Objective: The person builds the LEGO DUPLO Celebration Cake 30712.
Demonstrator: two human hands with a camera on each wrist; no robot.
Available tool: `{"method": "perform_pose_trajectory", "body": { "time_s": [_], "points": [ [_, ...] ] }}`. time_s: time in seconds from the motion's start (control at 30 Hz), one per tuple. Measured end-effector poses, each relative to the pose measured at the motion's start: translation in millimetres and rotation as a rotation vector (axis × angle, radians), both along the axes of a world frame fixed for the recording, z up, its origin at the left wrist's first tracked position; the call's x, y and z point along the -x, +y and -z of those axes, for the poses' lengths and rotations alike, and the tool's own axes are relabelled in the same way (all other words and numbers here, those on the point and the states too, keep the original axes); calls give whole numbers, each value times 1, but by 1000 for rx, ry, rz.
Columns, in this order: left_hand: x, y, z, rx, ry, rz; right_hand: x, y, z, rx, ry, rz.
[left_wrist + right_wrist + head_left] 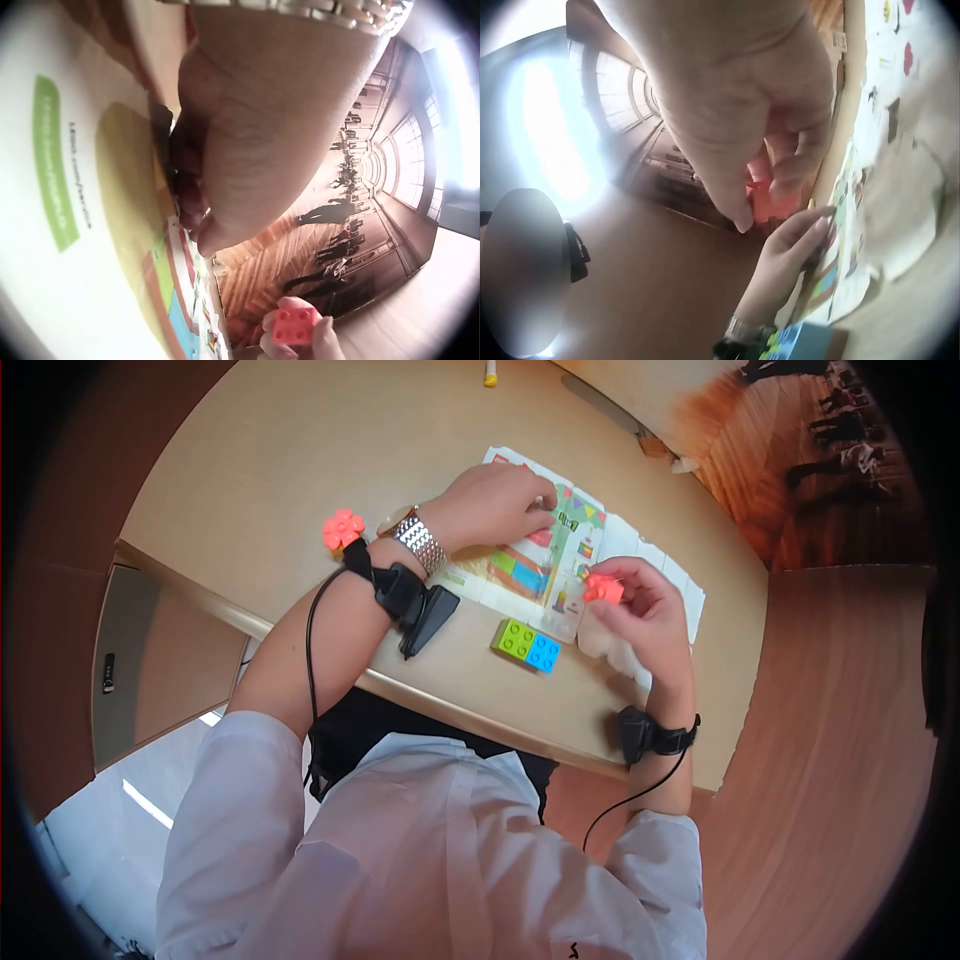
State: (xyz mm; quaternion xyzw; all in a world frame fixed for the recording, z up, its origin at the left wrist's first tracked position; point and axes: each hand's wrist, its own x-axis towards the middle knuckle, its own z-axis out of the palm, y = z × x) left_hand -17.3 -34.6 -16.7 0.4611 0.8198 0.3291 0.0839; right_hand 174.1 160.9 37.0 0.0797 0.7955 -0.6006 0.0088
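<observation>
Lying nearest on the desk [400, 695]: green brick [516, 639] and blue brick [543, 653], touching. Just beyond, right hand [648, 605]; fingers and thumb pinch a red piece [604, 590] over the printed sheet [566, 555]. Red flower [343, 530] near left wrist. Left hand [492, 505] over sheet, fingers loosely bent. Yellow-tipped stick [490, 374] farther off.

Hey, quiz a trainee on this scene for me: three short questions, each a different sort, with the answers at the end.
1. Multiple choice: which hand holds the red brick? A, left; B, right; C, both.
2. True or false: the flower lies off the printed sheet.
3. Fill the blank: the green brick sits right beside the ____ one.

Key: 1. B, the right hand. 2. True. 3. Blue, for the blue brick.
</observation>
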Motion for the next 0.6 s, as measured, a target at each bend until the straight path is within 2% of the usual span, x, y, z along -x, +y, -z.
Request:
{"method": "perform_pose_trajectory", "body": {
  "time_s": [0.07,0.3,0.4,0.47,0.5,0.57,0.6],
  "points": [
    [1,0,0,-15,-28,-8,-11,-29,-10,38,-37,-88],
    [5,0,5,-22,41,11,-30,-61,-19,182,-45,-57],
    [2,0,-4,24,-20,11,-37,-61,-14,287,-35,-45],
    [2,0,-1,7,-4,13,-39,-62,-11,103,-13,-72],
    [2,0,0,-9,14,15,-41,-62,-8,105,-15,-73],
    [2,-1,-1,-2,24,15,-43,-62,-2,-141,54,-88],
    [2,-1,-2,3,35,17,-43,-63,-1,-140,52,-88]
  ]
}}
